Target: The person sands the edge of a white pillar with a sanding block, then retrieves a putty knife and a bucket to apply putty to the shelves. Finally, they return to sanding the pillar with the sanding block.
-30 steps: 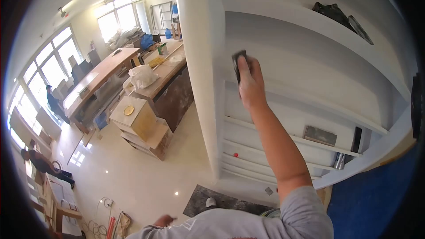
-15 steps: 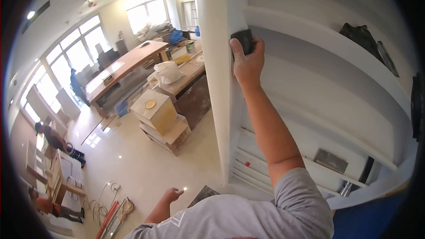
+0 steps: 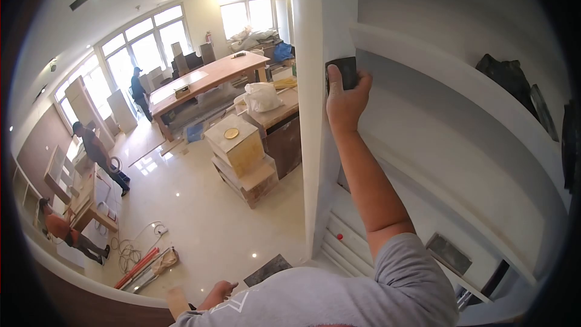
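High on the white shelf unit's upright panel (image 3: 339,30), my right hand (image 3: 347,106) grips a black piece of sandpaper (image 3: 346,71). The thumb lies across its face and the sheet rests against the panel's front edge. Pale dust shows on the thumb. Down at the lower edge of the view, my left hand (image 3: 223,292) hangs beside my body with a finger stretched out, and nothing shows in it. Near it, lower down, is a dark flat sheet (image 3: 268,270).
White shelves (image 3: 436,63) curve away on the right, with a dark crumpled item (image 3: 507,77) on one. Below stand a box stack (image 3: 236,145) and a long wooden table (image 3: 206,79). Cables and red poles (image 3: 138,268) lie on the floor. Three people are at the left.
The camera view has shifted, so the room sits further right and more of the left side shows. My right hand and the sandpaper are slightly lower in view, and my left hand is lower too.
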Demonstrator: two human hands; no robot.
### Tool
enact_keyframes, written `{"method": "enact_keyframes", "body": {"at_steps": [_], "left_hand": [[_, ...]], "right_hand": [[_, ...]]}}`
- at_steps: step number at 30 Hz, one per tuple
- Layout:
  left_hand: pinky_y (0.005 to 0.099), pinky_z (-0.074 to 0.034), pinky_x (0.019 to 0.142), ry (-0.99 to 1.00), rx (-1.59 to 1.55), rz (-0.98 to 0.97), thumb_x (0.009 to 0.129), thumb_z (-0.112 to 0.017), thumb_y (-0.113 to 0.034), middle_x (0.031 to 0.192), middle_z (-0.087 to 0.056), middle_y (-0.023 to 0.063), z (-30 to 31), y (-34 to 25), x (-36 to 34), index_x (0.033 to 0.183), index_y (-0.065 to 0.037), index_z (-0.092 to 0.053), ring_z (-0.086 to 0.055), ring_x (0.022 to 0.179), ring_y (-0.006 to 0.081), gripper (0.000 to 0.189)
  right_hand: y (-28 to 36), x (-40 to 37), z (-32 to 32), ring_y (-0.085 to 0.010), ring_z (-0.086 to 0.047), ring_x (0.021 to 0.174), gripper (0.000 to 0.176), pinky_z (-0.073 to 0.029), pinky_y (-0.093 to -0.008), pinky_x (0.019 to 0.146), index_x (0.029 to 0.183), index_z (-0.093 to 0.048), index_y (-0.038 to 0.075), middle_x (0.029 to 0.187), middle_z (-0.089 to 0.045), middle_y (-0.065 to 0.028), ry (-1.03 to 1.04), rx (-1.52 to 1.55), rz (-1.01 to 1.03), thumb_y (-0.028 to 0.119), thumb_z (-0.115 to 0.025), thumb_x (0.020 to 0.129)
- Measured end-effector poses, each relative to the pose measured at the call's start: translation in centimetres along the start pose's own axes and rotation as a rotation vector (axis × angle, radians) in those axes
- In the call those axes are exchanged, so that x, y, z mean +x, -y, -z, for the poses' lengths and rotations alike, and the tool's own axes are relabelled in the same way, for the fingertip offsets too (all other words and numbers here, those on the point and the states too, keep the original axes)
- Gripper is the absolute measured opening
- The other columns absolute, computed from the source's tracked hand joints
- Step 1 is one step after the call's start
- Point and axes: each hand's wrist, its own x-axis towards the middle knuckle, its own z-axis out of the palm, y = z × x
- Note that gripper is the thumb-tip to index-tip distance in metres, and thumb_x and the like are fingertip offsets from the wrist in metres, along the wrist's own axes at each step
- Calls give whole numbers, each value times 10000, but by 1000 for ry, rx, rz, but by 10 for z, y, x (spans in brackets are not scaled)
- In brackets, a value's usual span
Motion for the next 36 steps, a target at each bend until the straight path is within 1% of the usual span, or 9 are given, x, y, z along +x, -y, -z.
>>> {"method": "enact_keyframes", "body": {"at_steps": [7, 8, 15, 18, 24, 26, 29, 35, 36], "left_hand": [[397, -548, 612, -68, 43, -186, 872, -608, -594, 748, -658, 135, 6, -49, 9, 919, 12, -690, -645, 651, 264, 613], [402, -556, 629, -61, 46, -203, 873, -612, -587, 799, -677, 142, 10, -47, 14, 932, 29, -688, -681, 722, 275, 623], [423, -573, 674, -19, 128, -50, 869, -605, -616, 907, -697, 175, 37, -20, 34, 1021, 47, -682, -693, 801, 306, 685], [429, -573, 689, 38, 107, 2, 860, -609, -630, 944, -701, 188, 42, -4, 51, 1060, 36, -684, -691, 801, 323, 699], [430, -570, 707, 62, -45, -27, 859, -614, -627, 945, -705, 193, 38, -1, 43, 1080, 27, -690, -691, 801, 330, 695], [431, -569, 713, 56, -102, -61, 859, -615, -627, 945, -707, 194, 35, 2, 41, 1087, 24, -692, -691, 801, 332, 694], [423, -568, 708, 29, 40, -180, 855, -624, -621, 894, -707, 188, 21, 9, 81, 1022, 34, -705, -691, 782, 324, 681], [410, -574, 639, 60, 7, 18, 843, -638, -623, 823, -692, 173, 6, 17, 93, 863, 47, -683, -705, 754, 315, 672], [411, -576, 643, 51, 28, -31, 844, -638, -622, 821, -691, 173, 8, 13, 94, 862, 47, -683, -705, 754, 315, 671]], "right_hand": [[16, 7, -4, -231, -591, 845, 547, -487, -346, 805, 1034, -515, -24, 941, -599, -135, -29, 16, -13, 368, -815, 800], [4, -6, 1, -242, -593, 853, 561, -489, -355, 808, 1039, -506, -23, 943, -599, -144, -24, -18, -42, 378, -813, 796], [30, 15, -11, -258, -612, 847, 585, -499, -363, 806, 1034, -506, -27, 938, -611, -150, -70, 25, -12, 390, -820, 771], [10, -18, 4, -259, -616, 831, 570, -503, -356, 795, 1023, -518, -26, 930, -618, -147, -50, -89, -78, 386, -821, 771], [31, 20, -14, -244, -619, 814, 552, -506, -356, 786, 1001, -529, -21, 916, -625, -142, -79, 39, -28, 373, -833, 762], [13, -5, -5, -241, -617, 809, 541, -506, -354, 784, 996, -535, -18, 909, -627, -140, -64, -55, -44, 368, -834, 763], [11, -3, -4, -237, -616, 802, 530, -506, -351, 778, 991, -541, -13, 894, -629, -135, -77, -85, -15, 364, -835, 762], [16, 1, 1, -247, -618, 776, 520, -507, -354, 751, 967, -551, -1, 880, -635, -128, -47, -72, -26, 370, -844, 750], [10, -9, 4, -251, -618, 776, 522, -506, -355, 751, 966, -553, 0, 881, -635, -130, -35, -68, -26, 375, -844, 749]]}}
